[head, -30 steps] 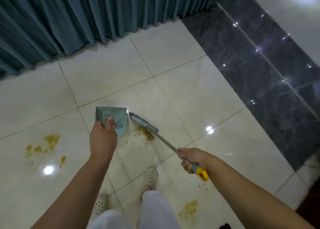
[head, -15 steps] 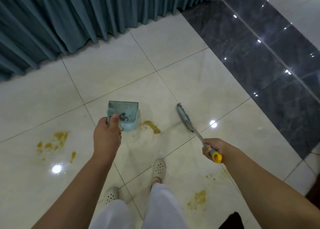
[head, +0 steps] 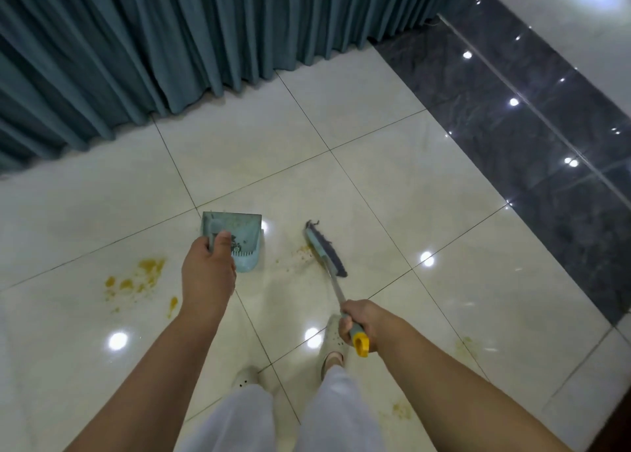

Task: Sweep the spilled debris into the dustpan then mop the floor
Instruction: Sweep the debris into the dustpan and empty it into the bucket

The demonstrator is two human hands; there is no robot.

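Note:
My left hand (head: 207, 274) grips the handle of a pale teal dustpan (head: 243, 243) that sits on the cream tile floor, with dark bits in its tray. My right hand (head: 358, 322) holds the yellow-tipped handle of a small broom (head: 326, 252). The broom head rests on the floor just right of the dustpan, against a patch of yellow-brown debris (head: 302, 252). A gap of bare tile lies between pan and broom head. More yellow spill (head: 136, 279) lies to the left of my left hand.
Teal curtains (head: 170, 48) hang along the far edge. A dark marble strip (head: 529, 137) runs along the right. Fainter yellow stains (head: 401, 410) lie near my feet, another stain (head: 467, 344) at right. My two feet in pale clogs (head: 336, 335) stand below the tools.
The broom head has swung back left toward the dustpan and now covers part of the debris patch. My right hand has moved left and nearer. The dustpan stays in place.

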